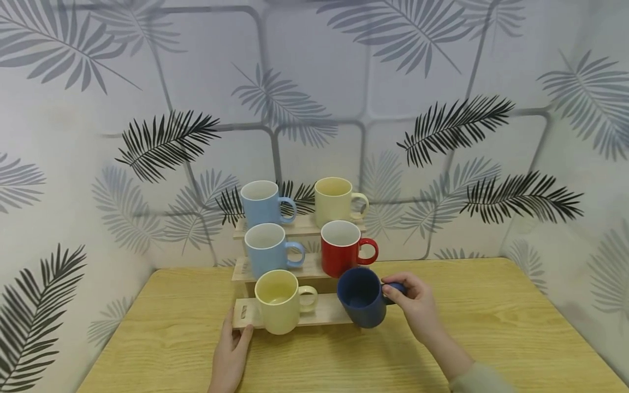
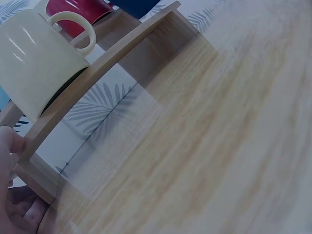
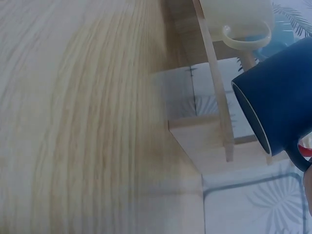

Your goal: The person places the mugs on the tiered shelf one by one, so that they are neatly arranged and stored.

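A dark blue mug (image 1: 369, 315) tilts over the right end of the lowest step of a wooden stepped rack (image 1: 330, 310). My right hand (image 1: 419, 310) pinches its handle between thumb and fingers. In the right wrist view the blue mug (image 3: 280, 95) hangs off the step, its base facing the table. At the rack's lower left corner, my left hand (image 1: 231, 352) grips the step's end, thumb at the front edge. Beside that hand stands a pale yellow mug (image 1: 279, 315), handle to the right; the left wrist view shows this yellow mug (image 2: 36, 63) flat on the step.
On the middle step stand a light blue mug (image 1: 265, 256) and a red mug (image 1: 339, 254), the red one just behind the blue mug. The top step holds another light blue mug (image 1: 260, 210) and another yellow mug (image 1: 331, 204). Behind the wooden table (image 1: 472, 305) rises a leaf-patterned wall (image 1: 314, 82).
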Available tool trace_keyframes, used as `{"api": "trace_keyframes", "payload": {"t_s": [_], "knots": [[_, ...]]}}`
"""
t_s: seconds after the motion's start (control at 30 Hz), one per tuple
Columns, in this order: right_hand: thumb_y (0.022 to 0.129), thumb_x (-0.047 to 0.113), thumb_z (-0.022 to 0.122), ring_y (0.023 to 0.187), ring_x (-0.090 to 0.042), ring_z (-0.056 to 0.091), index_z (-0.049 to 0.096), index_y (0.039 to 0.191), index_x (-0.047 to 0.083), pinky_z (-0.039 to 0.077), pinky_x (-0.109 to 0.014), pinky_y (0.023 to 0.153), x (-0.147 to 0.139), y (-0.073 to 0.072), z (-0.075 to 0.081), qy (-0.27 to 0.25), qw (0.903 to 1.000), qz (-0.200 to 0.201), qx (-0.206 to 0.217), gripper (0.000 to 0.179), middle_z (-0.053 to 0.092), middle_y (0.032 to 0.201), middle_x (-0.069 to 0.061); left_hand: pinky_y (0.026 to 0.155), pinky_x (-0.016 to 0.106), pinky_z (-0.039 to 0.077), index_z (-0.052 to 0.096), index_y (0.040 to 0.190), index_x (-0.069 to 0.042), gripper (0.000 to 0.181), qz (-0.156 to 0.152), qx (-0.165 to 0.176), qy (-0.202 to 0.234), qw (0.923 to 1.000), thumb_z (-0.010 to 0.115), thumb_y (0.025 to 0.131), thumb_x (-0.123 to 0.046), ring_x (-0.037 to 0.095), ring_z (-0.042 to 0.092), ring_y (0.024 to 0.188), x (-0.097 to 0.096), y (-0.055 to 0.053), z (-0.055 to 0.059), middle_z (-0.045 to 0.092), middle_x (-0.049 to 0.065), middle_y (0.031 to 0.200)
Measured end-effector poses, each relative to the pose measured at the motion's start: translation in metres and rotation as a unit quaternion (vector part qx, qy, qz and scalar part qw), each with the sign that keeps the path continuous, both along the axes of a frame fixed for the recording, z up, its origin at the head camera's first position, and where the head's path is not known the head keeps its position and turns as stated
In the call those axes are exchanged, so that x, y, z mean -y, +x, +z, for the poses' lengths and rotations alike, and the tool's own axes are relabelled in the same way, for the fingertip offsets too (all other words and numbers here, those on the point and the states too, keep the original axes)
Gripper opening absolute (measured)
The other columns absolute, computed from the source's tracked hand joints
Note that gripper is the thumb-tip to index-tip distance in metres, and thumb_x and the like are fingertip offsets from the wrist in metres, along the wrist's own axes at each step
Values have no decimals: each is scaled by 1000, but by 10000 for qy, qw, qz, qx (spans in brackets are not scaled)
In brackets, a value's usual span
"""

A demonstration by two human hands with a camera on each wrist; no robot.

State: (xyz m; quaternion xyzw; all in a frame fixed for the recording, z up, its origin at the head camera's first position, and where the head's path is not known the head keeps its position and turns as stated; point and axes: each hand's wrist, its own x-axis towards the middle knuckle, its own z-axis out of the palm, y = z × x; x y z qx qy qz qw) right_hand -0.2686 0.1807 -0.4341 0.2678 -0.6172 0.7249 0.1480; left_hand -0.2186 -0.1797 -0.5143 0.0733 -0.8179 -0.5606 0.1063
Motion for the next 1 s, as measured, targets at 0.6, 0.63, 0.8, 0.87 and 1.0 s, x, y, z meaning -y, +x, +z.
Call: {"api": "trace_keyframes", "payload": {"t_s": [0.6, 0.63, 0.8, 0.87, 1.0], "knots": [[88, -18, 53, 82, -13, 65, 60, 94, -14, 54, -21, 73, 37, -12, -29, -1166, 9928, 230, 154, 10, 68, 88, -5, 103, 46, 38, 10, 153, -5, 80, 33, 89, -138, 9999, 48, 98, -47, 39, 40, 129, 4, 2, 2, 31, 28, 147], [88, -18, 53, 83, -13, 64, 61, 94, -12, 54, -21, 74, 38, -12, -30, -1162, 9927, 248, 183, 11, 68, 89, -5, 103, 46, 38, 10, 153, -4, 79, 32, 74, -142, 9999, 48, 98, -47, 39, 41, 129, 4, 3, 2, 31, 28, 147], [90, -15, 53, 83, -13, 63, 61, 95, -8, 53, -22, 75, 39, -11, -35, -1077, 9933, 139, 402, 12, 66, 88, -4, 103, 46, 38, 10, 153, -3, 78, 15, 3, -140, 9999, 48, 99, -44, 39, 41, 128, 4, 3, 3, 32, 29, 146], [91, -13, 54, 83, -13, 62, 59, 96, -11, 52, -22, 75, 38, -11, -35, -928, 9945, 32, 482, 7, 65, 89, -3, 103, 46, 38, 10, 153, -4, 78, 21, 21, -141, 9999, 48, 99, -45, 39, 41, 129, 3, 3, 3, 31, 29, 146], [93, -7, 54, 85, -11, 60, 54, 101, -17, 51, -22, 77, 32, -9, -33, -369, 9972, -90, 650, 13, 65, 92, 0, 103, 47, 39, 12, 153, -3, 78, 60, 20, -117, 9999, 49, 99, -45, 39, 43, 127, 3, 2, 4, 33, 29, 146]]}}
